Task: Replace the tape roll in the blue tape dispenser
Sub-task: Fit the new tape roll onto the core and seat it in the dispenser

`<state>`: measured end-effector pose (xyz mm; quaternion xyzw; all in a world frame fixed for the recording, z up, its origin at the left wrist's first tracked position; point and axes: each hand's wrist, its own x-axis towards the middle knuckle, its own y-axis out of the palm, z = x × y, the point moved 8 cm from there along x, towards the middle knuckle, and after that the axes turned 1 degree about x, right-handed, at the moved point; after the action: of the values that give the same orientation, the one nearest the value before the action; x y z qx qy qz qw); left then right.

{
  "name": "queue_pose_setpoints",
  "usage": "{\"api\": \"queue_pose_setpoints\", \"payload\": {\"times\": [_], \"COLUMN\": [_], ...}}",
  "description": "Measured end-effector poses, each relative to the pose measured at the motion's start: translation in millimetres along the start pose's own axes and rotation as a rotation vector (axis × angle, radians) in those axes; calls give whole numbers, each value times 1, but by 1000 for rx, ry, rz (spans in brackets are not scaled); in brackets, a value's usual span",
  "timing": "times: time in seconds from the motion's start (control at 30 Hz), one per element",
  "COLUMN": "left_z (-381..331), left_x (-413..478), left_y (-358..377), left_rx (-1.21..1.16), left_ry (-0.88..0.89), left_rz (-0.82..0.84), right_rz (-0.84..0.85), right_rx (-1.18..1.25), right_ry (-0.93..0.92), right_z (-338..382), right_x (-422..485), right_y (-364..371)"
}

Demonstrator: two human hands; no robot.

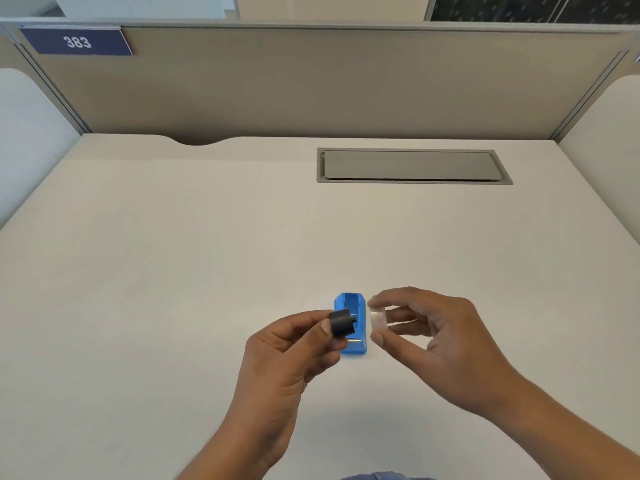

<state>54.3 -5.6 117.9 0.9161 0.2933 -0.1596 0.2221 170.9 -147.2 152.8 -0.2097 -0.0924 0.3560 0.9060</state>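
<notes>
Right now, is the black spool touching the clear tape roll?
Apart. The head view shows blue dispenser between the black spool and the clear tape roll.

desk (173,271): pale, w/ closed grey cable hatch (412,165) at rear right
partition (311,84): beige
sign (78,41): navy, "383", top left

We see the left hand (287,355) pinching a dark spool (341,323) above the blue dispenser (353,323) (its cradle open). The right hand (440,341) holds what looks like a clear tape roll (379,322) just beside it.
</notes>
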Motion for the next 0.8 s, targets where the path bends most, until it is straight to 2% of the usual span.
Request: {"api": "queue_pose_setpoints", "payload": {"times": [0.27, 0.8], "left_z": [-14, -16], "left_x": [-14, -24], "left_y": [10, 18], "left_rx": [45, 174], "left_ry": [66, 76], "left_rz": [58, 91], "right_rz": [-68, -67], "right_rx": [306, 282], "right_ry": [-20, -48], "right_z": [30, 46], "right_x": [-23, -26], "right_y": [-3, 1]}}
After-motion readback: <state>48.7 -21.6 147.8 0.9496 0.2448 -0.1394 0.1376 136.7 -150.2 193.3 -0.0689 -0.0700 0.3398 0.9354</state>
